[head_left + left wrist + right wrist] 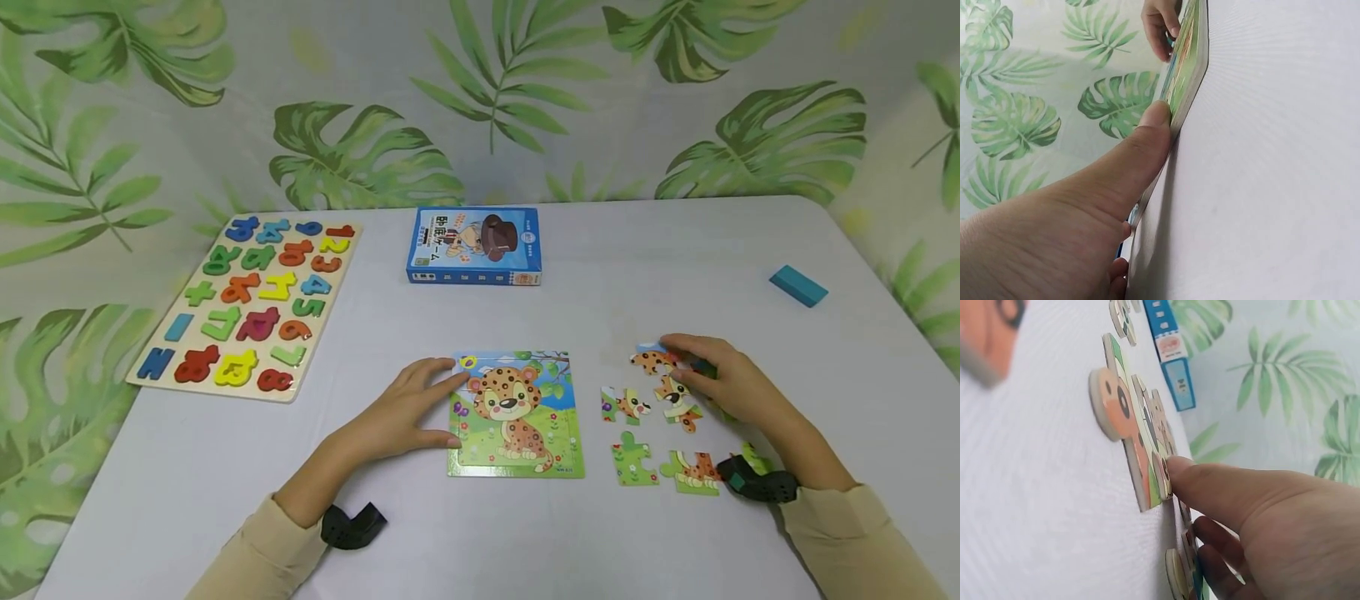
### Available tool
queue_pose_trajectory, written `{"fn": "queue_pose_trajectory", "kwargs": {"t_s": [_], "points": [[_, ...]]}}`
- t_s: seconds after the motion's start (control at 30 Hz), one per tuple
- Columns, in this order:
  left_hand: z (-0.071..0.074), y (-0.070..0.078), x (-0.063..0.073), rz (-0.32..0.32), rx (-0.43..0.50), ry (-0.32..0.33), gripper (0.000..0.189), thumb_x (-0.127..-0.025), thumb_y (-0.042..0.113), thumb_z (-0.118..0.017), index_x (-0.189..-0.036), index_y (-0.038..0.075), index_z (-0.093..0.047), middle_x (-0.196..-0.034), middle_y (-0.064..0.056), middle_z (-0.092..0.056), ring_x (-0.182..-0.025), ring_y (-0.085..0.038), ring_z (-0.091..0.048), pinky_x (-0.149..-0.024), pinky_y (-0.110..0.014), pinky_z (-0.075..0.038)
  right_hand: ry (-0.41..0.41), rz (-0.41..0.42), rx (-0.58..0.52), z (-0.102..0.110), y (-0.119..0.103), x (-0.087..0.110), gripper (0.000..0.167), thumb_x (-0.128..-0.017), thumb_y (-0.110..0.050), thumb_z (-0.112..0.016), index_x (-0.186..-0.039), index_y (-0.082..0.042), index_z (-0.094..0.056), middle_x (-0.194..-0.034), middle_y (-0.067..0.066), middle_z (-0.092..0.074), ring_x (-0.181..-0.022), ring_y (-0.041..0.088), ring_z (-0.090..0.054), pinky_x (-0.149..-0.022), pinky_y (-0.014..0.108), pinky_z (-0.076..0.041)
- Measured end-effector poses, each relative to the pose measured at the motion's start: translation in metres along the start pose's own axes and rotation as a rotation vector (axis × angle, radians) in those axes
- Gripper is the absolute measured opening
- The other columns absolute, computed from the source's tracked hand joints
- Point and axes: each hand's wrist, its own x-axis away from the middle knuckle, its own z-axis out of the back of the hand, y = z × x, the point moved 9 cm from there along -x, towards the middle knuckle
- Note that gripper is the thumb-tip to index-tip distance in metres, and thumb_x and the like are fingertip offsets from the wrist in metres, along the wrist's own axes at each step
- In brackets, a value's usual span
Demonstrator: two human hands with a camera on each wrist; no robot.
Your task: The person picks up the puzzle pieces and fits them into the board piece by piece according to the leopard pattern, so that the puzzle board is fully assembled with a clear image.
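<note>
A jigsaw board point(516, 414) with a spotted leopard cub picture lies flat before me. My left hand point(405, 408) rests at its left side, thumb and fingers spread along the edge; in the left wrist view the thumb point(1155, 115) lies on the rim. To the right, my right hand point(731, 379) pinches a jigsaw piece point(651, 361) showing a spotted ear, thumb and forefinger at its sides. A cub-face piece point(678, 400) lies just below that thumb. Several loose pieces lie around, including a green one point(633, 462) and one with paws point(697, 473); the hand hides others.
A wooden number board point(247, 308) with coloured numerals stands on the left. A blue box point(474, 246) lies at the back centre, and a blue block point(798, 286) at the back right. Leaf-patterned cloth point(525, 108) hangs behind the white tabletop.
</note>
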Motion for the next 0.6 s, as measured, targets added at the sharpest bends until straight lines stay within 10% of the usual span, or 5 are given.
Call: {"fn": "queue_pose_trajectory", "kwargs": {"t_s": [0.33, 0.6], "points": [[0.001, 0.001, 0.0, -0.006, 0.009, 0.001, 0.084, -0.072, 0.059, -0.061, -0.142, 0.025, -0.029, -0.145, -0.004, -0.019, -0.132, -0.025, -0.012, -0.103, -0.046, -0.02, 0.114, -0.031, 0.068, 0.011, -0.008, 0.0, 0.044, -0.082, -0.018, -0.066, -0.122, -0.002, -0.055, -0.123, 0.018, -0.047, -0.114, 0.04, -0.04, -0.084, 0.055, -0.036], [0.002, 0.002, 0.001, -0.017, -0.003, 0.005, 0.081, -0.074, 0.057, -0.062, -0.142, 0.024, -0.03, -0.145, -0.004, -0.02, -0.132, -0.026, -0.012, -0.103, -0.047, -0.02, 0.279, 0.111, 0.092, 0.035, -0.048, 0.003, 0.046, -0.077, -0.002, -0.068, -0.122, -0.006, -0.056, -0.119, 0.007, -0.05, -0.113, 0.011, -0.042, -0.084, 0.003, -0.028]]}}
